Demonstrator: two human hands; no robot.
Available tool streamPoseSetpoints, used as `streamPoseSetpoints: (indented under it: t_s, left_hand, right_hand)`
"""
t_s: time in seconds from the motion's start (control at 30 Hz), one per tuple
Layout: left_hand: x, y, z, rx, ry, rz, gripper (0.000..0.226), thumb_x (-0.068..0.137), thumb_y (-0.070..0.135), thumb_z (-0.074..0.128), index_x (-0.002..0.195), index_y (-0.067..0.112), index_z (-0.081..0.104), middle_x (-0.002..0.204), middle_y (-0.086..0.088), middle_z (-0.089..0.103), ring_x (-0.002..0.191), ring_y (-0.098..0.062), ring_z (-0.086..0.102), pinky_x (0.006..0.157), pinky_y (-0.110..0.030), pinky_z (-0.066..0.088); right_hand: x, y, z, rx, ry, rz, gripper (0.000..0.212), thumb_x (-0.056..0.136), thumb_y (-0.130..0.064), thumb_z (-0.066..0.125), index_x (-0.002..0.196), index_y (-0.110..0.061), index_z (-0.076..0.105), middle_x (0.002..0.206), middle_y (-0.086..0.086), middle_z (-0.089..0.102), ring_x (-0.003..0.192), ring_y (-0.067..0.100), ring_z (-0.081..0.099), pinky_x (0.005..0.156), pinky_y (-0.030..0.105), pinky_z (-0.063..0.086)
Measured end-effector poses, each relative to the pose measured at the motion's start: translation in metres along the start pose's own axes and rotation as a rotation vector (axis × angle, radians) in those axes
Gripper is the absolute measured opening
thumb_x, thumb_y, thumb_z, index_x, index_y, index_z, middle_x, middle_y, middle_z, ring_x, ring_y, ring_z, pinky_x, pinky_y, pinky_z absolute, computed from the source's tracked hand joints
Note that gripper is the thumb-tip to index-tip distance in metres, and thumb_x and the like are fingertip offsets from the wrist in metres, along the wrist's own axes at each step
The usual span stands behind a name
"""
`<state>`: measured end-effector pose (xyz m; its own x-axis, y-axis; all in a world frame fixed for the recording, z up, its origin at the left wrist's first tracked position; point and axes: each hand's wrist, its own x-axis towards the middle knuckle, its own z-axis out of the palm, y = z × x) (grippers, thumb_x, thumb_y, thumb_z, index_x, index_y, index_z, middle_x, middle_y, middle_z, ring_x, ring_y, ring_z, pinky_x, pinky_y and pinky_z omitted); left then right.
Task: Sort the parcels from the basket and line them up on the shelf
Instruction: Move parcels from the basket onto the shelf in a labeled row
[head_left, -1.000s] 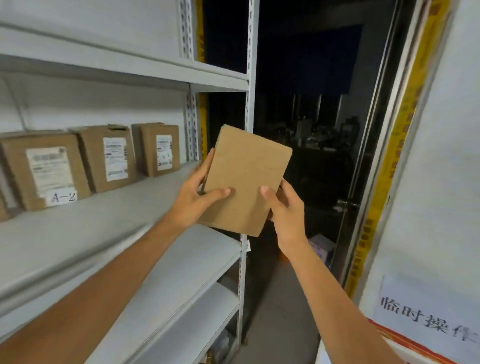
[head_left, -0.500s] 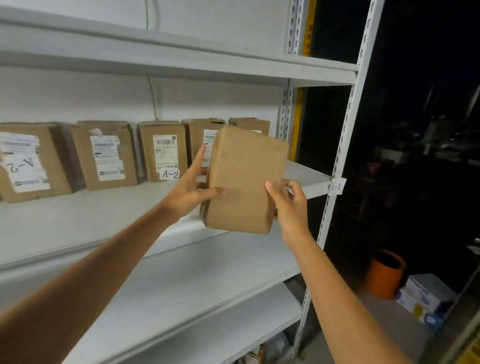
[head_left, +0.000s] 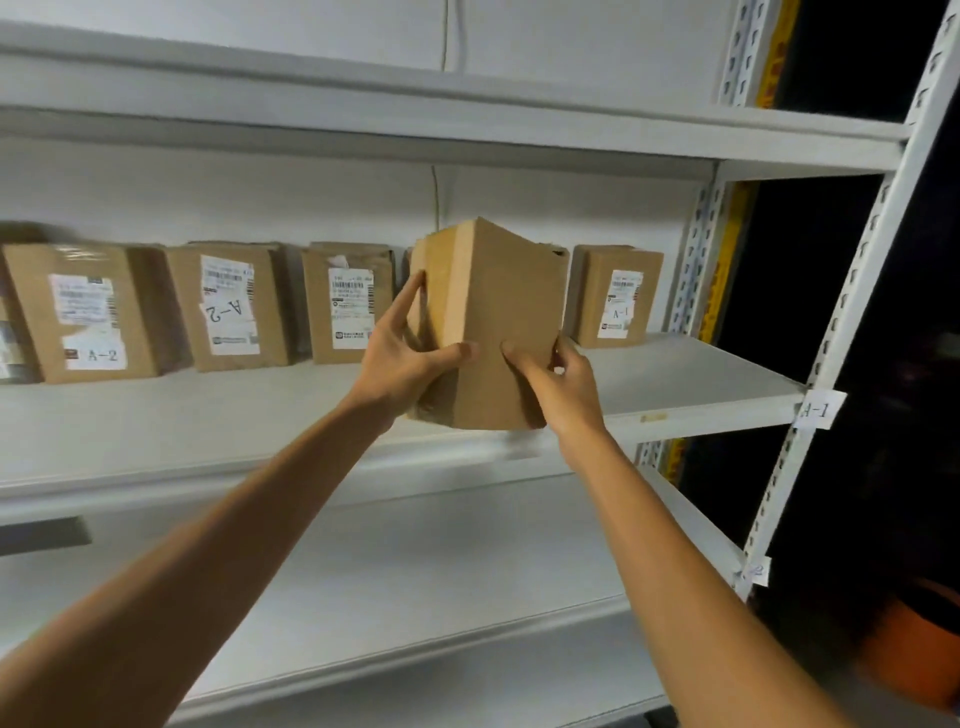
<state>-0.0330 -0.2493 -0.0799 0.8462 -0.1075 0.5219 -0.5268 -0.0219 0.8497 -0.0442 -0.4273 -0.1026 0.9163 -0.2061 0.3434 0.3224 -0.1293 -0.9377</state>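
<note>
Head view: 2 hands grip 1 plain parcel (head_left: 498, 322), held upright in the air just before the shelf (head_left: 701, 384). The left hand (head_left: 410, 358) curls round its left side, thumb on the front. The right hand (head_left: 563, 384) clasps its lower right corner. Labelled boxes (head_left: 234, 306) line the shelf's back. A tag (head_left: 818, 410) on the post reads A-1.

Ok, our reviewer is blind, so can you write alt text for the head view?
A left hand and a right hand hold a plain cardboard parcel upright in front of a white shelf. Behind it, labelled parcels stand in a row.
</note>
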Motion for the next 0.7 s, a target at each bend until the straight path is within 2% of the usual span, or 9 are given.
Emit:
streamPoseSetpoints:
  t_s: [0.07,0.17,0.27,0.37,0.43,0.5,0.57,0.63,0.7]
  left_hand:
    - [0.005,-0.001,-0.008,0.051,0.007,0.03,0.114,0.052,0.045,0.083,0.149,0.038,0.024,0.133,0.009,0.04,0.12,-0.018,0.048,0.091,-0.039,0.054]
    - [0.014,-0.004,-0.022,0.147,-0.038,0.043,0.12,0.05,0.05,0.082,0.151,0.037,0.019,0.13,0.012,0.034,0.123,-0.016,0.04,0.095,-0.036,0.049]
    - [0.023,-0.01,-0.036,0.306,-0.1,0.044,0.118,0.056,0.051,0.085,0.151,0.037,0.017,0.13,0.008,0.029,0.121,-0.014,0.031,0.096,-0.032,0.039]
    - [0.027,-0.019,-0.052,0.282,-0.14,0.053,0.1,0.068,0.039,0.08,0.15,0.033,0.023,0.131,0.008,0.038,0.119,-0.011,0.039,0.099,-0.032,0.04]
    - [0.031,-0.025,-0.062,0.179,-0.18,0.042,0.089,0.079,0.025,0.076,0.15,0.035,0.023,0.132,0.016,0.046,0.119,-0.009,0.049,0.092,-0.026,0.047]
    - [0.038,-0.031,-0.074,0.037,-0.197,0.003,0.089,0.081,0.019,0.073,0.149,0.04,0.02,0.132,0.015,0.053,0.117,-0.008,0.056,0.085,-0.022,0.05]
    - [0.044,-0.037,-0.082,-0.02,-0.243,-0.046,0.073,0.082,0.023,0.07,0.142,0.041,0.031,0.124,0.012,0.061,0.114,-0.01,0.06,0.082,-0.025,0.053]
    - [0.043,-0.04,-0.083,-0.004,-0.335,-0.103,0.056,0.08,0.039,0.071,0.131,0.032,0.047,0.115,0.009,0.066,0.11,-0.018,0.062,0.079,-0.027,0.054]
    - [0.042,-0.045,-0.085,-0.008,-0.374,-0.156,0.07,0.067,0.053,0.078,0.127,0.031,0.049,0.113,0.008,0.067,0.108,-0.019,0.064,0.078,-0.028,0.055]
  right_hand:
    - [0.006,-0.005,0.018,-0.087,-0.007,0.01,0.094,0.056,-0.069,0.073,0.136,-0.028,0.046,0.127,0.002,0.056,0.109,0.016,0.058,0.093,0.032,0.05]
    - [0.014,-0.011,0.038,-0.089,-0.065,0.023,0.11,0.055,-0.072,0.075,0.147,-0.038,0.025,0.135,-0.001,0.049,0.118,0.02,0.052,0.094,0.037,0.047]
    - [0.018,-0.011,0.053,-0.041,-0.069,0.038,0.123,0.034,-0.084,0.074,0.141,-0.046,0.026,0.129,-0.003,0.053,0.116,0.02,0.054,0.097,0.043,0.047]
    - [0.021,-0.002,0.061,0.062,-0.036,0.001,0.098,0.05,-0.062,0.086,0.134,-0.043,0.038,0.119,-0.011,0.062,0.109,0.013,0.06,0.092,0.037,0.051]
    - [0.023,0.001,0.062,0.144,-0.012,-0.012,0.081,0.064,-0.043,0.086,0.133,-0.037,0.043,0.117,-0.013,0.063,0.105,0.01,0.061,0.087,0.031,0.051]
    - [0.027,0.004,0.064,0.205,0.012,0.006,0.076,0.07,-0.036,0.084,0.134,-0.035,0.044,0.119,-0.01,0.063,0.104,0.01,0.061,0.081,0.027,0.05]
    - [0.032,0.004,0.069,0.255,0.034,0.021,0.075,0.073,-0.033,0.083,0.136,-0.033,0.044,0.119,-0.006,0.064,0.103,0.01,0.062,0.075,0.023,0.05]
    - [0.034,0.005,0.071,0.292,0.038,0.023,0.074,0.074,-0.03,0.082,0.136,-0.034,0.042,0.119,-0.003,0.063,0.103,0.01,0.062,0.075,0.024,0.051]
    - [0.039,0.007,0.075,0.298,0.025,0.02,0.069,0.076,-0.029,0.08,0.133,-0.035,0.042,0.121,-0.001,0.063,0.105,0.011,0.061,0.08,0.028,0.052]
